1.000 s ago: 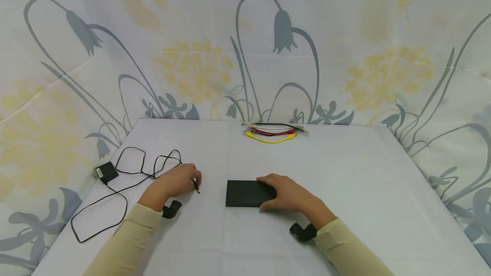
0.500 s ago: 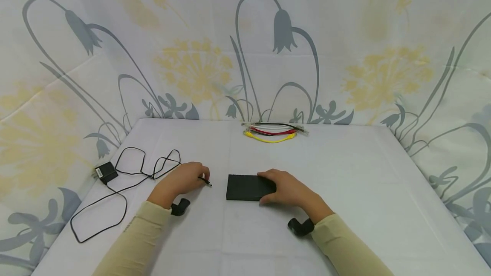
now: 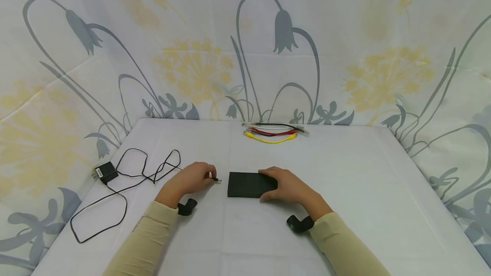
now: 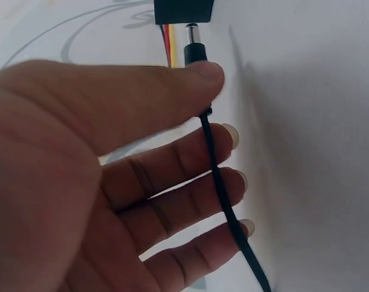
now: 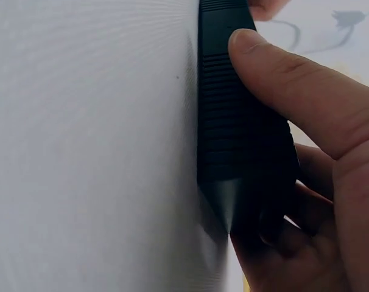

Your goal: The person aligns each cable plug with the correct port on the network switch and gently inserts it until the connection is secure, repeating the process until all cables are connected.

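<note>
Between thumb and fingers my left hand (image 3: 193, 177) pinches the black barrel plug (image 4: 195, 50) of a power adapter cable, its metal tip pointing at the flat black box (image 3: 247, 185). A small gap separates plug and box in the head view. From the plug the thin cord (image 4: 223, 201) runs back across the fingers in the left wrist view. My right hand (image 3: 289, 187) grips the box by its right end, thumb on the near ribbed side (image 5: 224, 103) and fingers on the far side. The box lies flat on the white table.
At the left, the adapter block (image 3: 107, 172) lies on the table with its black cable (image 3: 100, 199) in loose loops. Several short cables, among them a yellow cable (image 3: 270, 141) and a red one (image 3: 272, 132), lie at the table's back edge.
My left hand has moved right with the plug, which has turned from pointing down to pointing right at the box. The right hand has slid the box slightly away from me.
</note>
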Action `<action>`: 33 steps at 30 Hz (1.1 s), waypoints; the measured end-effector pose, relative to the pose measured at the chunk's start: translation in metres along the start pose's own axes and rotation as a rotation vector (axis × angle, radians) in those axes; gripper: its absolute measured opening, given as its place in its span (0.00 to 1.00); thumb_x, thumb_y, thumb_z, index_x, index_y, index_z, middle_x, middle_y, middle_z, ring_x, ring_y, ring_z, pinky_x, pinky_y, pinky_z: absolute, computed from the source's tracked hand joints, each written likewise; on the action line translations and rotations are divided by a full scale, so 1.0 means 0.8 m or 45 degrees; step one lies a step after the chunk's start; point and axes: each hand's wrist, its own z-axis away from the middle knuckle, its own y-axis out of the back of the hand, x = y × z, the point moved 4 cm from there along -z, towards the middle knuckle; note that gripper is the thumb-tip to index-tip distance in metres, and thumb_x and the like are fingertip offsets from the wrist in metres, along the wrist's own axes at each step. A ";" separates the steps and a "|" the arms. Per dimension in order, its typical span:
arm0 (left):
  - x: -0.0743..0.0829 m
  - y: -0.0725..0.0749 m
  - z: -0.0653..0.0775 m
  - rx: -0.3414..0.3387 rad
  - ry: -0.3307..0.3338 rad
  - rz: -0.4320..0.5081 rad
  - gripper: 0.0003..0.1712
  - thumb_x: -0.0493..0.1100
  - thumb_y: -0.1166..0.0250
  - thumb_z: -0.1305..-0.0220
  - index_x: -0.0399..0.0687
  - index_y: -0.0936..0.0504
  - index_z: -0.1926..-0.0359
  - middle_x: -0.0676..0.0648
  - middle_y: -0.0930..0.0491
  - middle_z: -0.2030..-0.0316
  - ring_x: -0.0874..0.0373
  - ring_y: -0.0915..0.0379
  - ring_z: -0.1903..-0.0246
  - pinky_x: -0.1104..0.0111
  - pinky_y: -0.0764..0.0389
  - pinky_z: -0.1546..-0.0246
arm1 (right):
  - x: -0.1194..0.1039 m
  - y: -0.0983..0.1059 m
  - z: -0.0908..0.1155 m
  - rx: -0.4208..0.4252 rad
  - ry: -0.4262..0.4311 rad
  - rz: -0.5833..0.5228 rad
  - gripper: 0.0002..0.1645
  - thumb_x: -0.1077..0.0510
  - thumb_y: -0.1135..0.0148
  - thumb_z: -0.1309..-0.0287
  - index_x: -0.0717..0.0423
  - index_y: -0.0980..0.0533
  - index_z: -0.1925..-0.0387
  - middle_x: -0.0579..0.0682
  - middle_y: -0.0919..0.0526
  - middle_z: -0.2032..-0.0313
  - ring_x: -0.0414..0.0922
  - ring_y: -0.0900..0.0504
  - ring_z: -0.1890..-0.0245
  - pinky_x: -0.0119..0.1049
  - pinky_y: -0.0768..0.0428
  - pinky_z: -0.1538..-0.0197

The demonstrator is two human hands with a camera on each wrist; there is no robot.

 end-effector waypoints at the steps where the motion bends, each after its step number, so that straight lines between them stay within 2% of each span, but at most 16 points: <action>1: 0.000 -0.002 -0.001 0.009 -0.012 0.023 0.06 0.38 0.39 0.36 0.50 0.17 0.59 0.53 0.24 0.73 0.60 0.32 0.72 0.66 0.28 0.67 | 0.003 -0.001 0.000 0.009 0.002 -0.016 0.49 0.38 0.25 0.57 0.44 0.31 0.32 0.44 0.27 0.36 0.46 0.31 0.35 0.48 0.32 0.33; 10: -0.010 -0.026 -0.006 0.047 -0.025 0.222 0.04 0.42 0.37 0.36 0.54 0.18 0.61 0.55 0.24 0.74 0.61 0.32 0.73 0.68 0.29 0.69 | 0.022 -0.008 0.004 0.047 0.027 -0.135 0.49 0.37 0.25 0.58 0.38 0.32 0.33 0.40 0.29 0.36 0.46 0.32 0.32 0.49 0.33 0.32; 21: -0.002 -0.019 -0.008 0.106 -0.057 0.283 0.05 0.41 0.38 0.37 0.51 0.17 0.62 0.54 0.25 0.74 0.61 0.32 0.74 0.68 0.29 0.71 | 0.028 -0.003 0.005 0.084 0.041 -0.205 0.48 0.35 0.26 0.58 0.37 0.32 0.33 0.40 0.29 0.35 0.47 0.34 0.31 0.51 0.35 0.32; 26: -0.004 -0.020 -0.008 0.096 -0.051 0.299 0.05 0.41 0.38 0.37 0.51 0.16 0.61 0.54 0.24 0.73 0.61 0.33 0.75 0.69 0.29 0.73 | 0.029 -0.003 0.005 0.082 0.040 -0.233 0.48 0.35 0.26 0.57 0.37 0.32 0.33 0.41 0.30 0.34 0.48 0.35 0.30 0.53 0.36 0.31; 33: -0.005 -0.024 -0.007 0.087 -0.087 0.353 0.06 0.41 0.38 0.37 0.51 0.16 0.61 0.53 0.24 0.72 0.61 0.33 0.76 0.70 0.29 0.75 | 0.030 -0.004 0.006 0.094 0.037 -0.224 0.48 0.37 0.26 0.56 0.39 0.32 0.33 0.44 0.29 0.34 0.51 0.36 0.30 0.54 0.37 0.31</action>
